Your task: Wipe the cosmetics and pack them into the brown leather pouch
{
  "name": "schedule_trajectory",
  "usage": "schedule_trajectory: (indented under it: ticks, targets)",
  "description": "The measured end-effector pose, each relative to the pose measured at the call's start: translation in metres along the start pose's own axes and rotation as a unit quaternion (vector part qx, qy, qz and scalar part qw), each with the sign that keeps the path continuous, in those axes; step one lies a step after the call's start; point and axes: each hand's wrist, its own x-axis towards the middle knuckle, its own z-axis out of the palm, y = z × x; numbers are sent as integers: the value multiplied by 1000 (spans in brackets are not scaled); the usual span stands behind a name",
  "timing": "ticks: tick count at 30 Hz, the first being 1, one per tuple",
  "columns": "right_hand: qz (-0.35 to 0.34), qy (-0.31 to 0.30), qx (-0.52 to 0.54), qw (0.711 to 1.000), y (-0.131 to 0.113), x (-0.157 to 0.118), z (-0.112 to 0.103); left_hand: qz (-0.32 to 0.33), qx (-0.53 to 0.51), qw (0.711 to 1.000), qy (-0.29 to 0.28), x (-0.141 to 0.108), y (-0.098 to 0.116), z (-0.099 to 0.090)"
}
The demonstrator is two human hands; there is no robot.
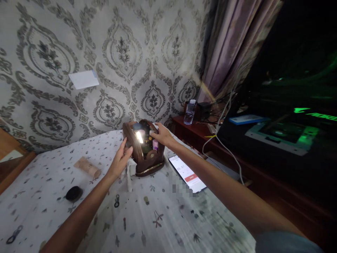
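Note:
A brown zippered cosmetic bag stands unzipped on the patterned bedsheet. Its clear window or lid reflects a bright light, and small items show inside, among them a purple-and-white container. My left hand grips the bag's left side, thumb toward me. On the opposite side, my right hand holds the upper right edge with its thumb over the opening. A crumpled white cloth lies against the bag's front left corner. Left of it on the sheet are a beige tube and a round black case.
A phone with a lit timer screen lies under my right forearm. To the right, a reddish-brown desk carries a water bottle, cables and a dark computer case with green lights. The patterned wall rises behind the bed.

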Motion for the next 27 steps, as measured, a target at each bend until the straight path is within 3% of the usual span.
schedule_trajectory:
  ticks: [2, 4, 9, 12, 18, 27]
  targets:
    - [-53, -4, -105, 993, -10, -2, -6, 0, -2, 1000, -11, 0, 2, -2]
    - [-98, -45, -209, 972, -21, -2, -11, 2, -7, 1000, -19, 1, 3, -3]
    - [-116, -136, -358, 917, -45, 10, -13, 10, -34, 999, -20, 4, 0, -2]
    - [-104, -147, -356, 917, -49, 20, -6, 11, -46, 998, -31, 5, 0, -2]
    - [-65, -145, -285, 945, -44, 29, 2, 5, -43, 999, -34, 3, 2, -5]
    - [-90, -178, -164, 966, -35, 38, -6, 3, -32, 999, -40, 4, -3, -4]
